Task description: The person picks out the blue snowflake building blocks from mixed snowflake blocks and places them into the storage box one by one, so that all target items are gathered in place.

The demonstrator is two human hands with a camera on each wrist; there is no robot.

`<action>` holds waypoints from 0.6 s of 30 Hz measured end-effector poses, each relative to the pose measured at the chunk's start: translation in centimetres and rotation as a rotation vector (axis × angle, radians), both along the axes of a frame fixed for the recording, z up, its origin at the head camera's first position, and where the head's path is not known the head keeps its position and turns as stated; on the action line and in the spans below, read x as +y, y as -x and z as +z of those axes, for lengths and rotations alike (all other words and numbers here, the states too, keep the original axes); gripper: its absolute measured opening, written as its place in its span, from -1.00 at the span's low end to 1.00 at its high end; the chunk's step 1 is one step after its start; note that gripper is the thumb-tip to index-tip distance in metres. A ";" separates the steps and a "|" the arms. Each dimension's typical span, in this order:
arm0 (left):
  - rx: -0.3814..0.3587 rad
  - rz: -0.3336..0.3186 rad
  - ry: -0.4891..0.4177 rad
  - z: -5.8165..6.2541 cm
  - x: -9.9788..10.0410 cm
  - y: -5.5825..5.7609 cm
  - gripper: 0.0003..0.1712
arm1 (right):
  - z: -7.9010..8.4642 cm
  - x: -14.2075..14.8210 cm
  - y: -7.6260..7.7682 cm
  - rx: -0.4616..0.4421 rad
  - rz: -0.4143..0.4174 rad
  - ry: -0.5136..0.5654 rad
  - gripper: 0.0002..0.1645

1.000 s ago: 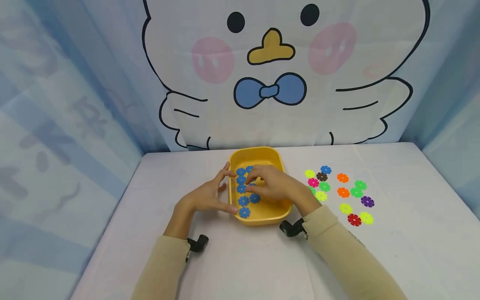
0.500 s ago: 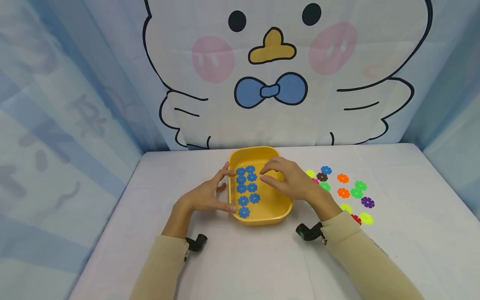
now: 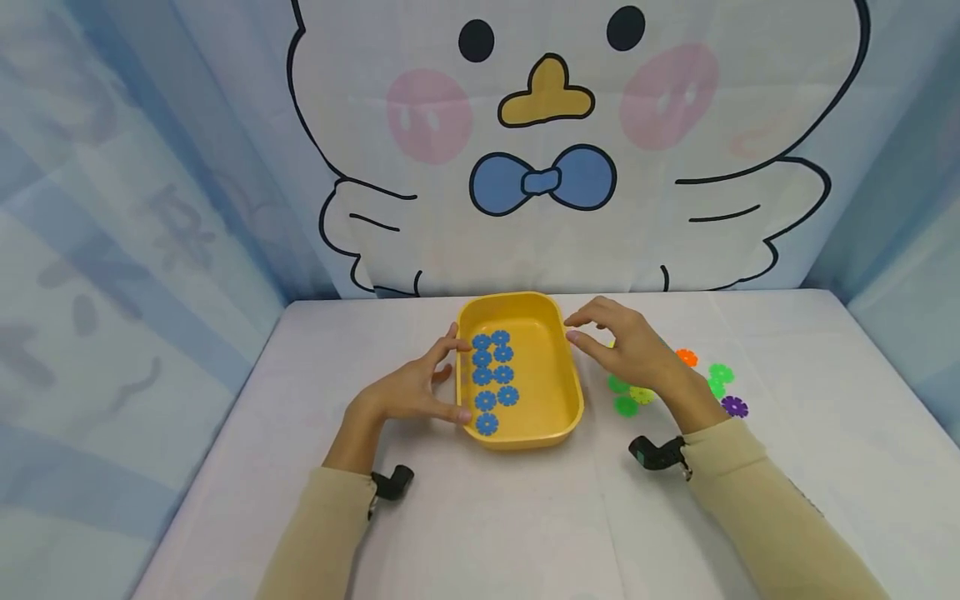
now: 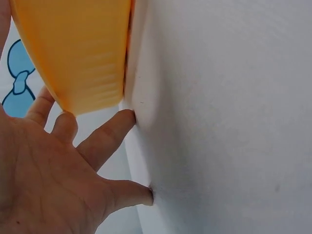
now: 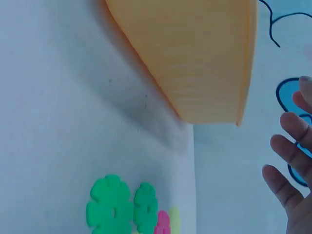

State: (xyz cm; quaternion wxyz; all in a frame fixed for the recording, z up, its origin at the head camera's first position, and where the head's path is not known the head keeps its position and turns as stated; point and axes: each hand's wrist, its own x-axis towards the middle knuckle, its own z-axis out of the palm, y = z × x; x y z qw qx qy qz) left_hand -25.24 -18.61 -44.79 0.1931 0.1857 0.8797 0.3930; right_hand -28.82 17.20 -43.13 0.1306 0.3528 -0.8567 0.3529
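A yellow plastic tray (image 3: pixel 543 400) holds several blue flower-shaped notched discs (image 3: pixel 503 375), set in two columns along its left side. My left hand (image 3: pixel 405 390) rests at the tray's left side, thumb and index fingertip on the rim, the other fingers spread outside it. In the left wrist view, two fingertips of that hand reach down to the white tabletop beside the tray wall. My right hand (image 3: pixel 626 342) is just beyond the tray's right rim, thumb and fingers apart, nothing between them. Some green discs (image 5: pixel 111 207) show below it in the right wrist view.
Right of the tray lie loose discs in several colours, including a purple disc (image 3: pixel 735 406), an orange disc (image 3: pixel 686 357) and a yellow disc (image 3: pixel 642 395); the right hand and forearm cover others. A cartoon-printed curtain (image 3: pixel 547 250) stands behind the table (image 3: pixel 525 525).
My right hand has drawn away from the blue discs, across the tray and past its right rim towards the loose discs. The left hand and the tray have stayed in place.
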 end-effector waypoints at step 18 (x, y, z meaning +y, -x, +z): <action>0.021 -0.013 0.029 0.3 0.1 0.2 0.23 | -1.0 7.0 0.3 -0.078 -0.195 -0.101 -0.68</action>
